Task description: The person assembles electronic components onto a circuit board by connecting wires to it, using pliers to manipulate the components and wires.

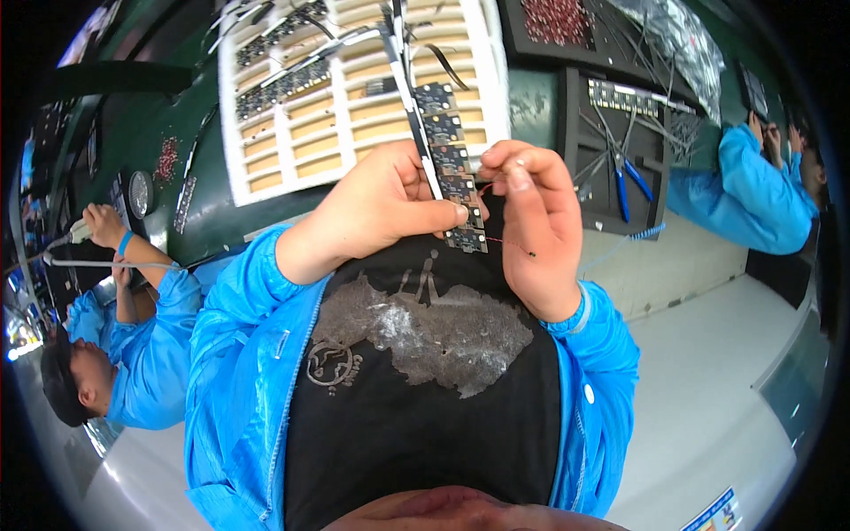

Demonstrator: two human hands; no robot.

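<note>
My left hand [367, 208] grips a strip of small dark circuit boards [458, 188], its thumb pressed across the lower part. The strip hangs almost upright in front of my chest, and black-and-white leads [409, 97] run up along its left side. Just right of the strip, my right hand [544, 217] is closed in a pinch, thumb against the fingertips. What lies in that pinch is too small to make out. A thin red wire [506, 242] runs from the strip's lower end across my right palm and ends in a tiny dark tip.
A white-edged tray [232, 133] with slotted rows holds more board strips. At right, a dark foam tray [571, 133] holds blue-handled pliers [630, 184] and a board strip. Small red parts [556, 19] fill another tray. Co-workers in blue sit left [146, 354] and right [744, 190].
</note>
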